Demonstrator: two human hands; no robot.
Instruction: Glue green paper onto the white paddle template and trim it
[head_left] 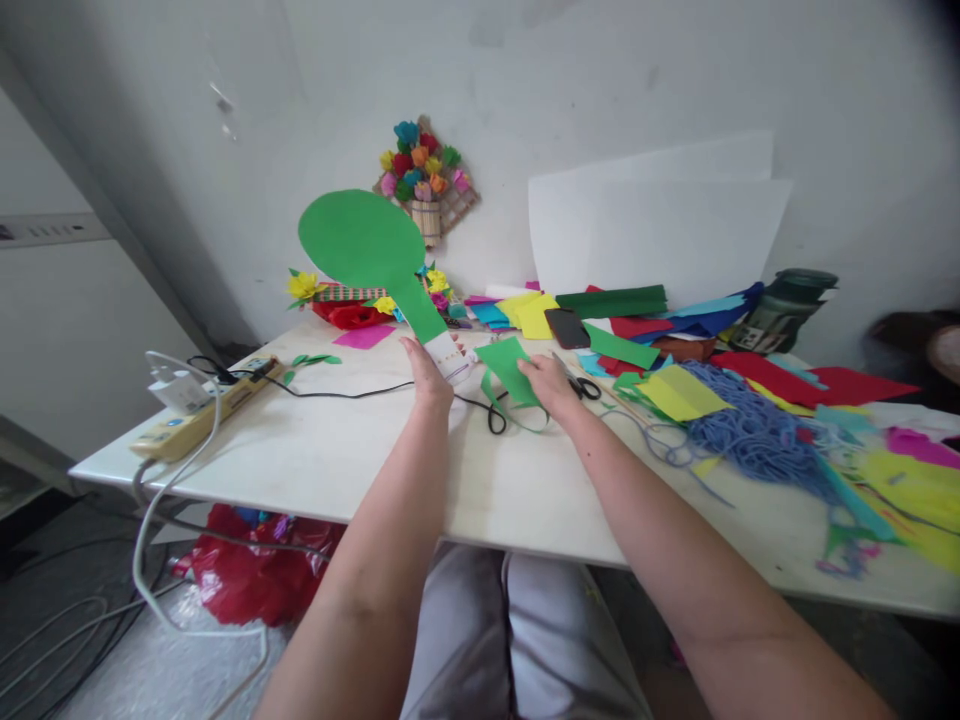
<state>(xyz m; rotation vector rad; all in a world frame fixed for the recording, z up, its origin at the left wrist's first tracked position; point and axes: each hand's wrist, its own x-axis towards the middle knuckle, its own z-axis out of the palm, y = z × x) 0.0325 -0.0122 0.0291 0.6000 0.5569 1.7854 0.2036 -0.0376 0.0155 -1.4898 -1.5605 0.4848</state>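
Observation:
My left hand (429, 375) holds up a green paper paddle shape (367, 245), a round blade on a stem with a white wrapped end at my fingers. My right hand (550, 384) rests on a green paper scrap (504, 362) lying on the white table (337, 460); thin green strips curl beneath it. Black-handled scissors (586, 387) lie just right of my right hand.
A phone (567, 327), coloured paper sheets and a pile of blue yarn (750, 425) cover the right side. A power strip (199, 410) with cables sits at the left. Paper flower crafts (424, 170) hang on the wall; white sheets (660, 235) lean there.

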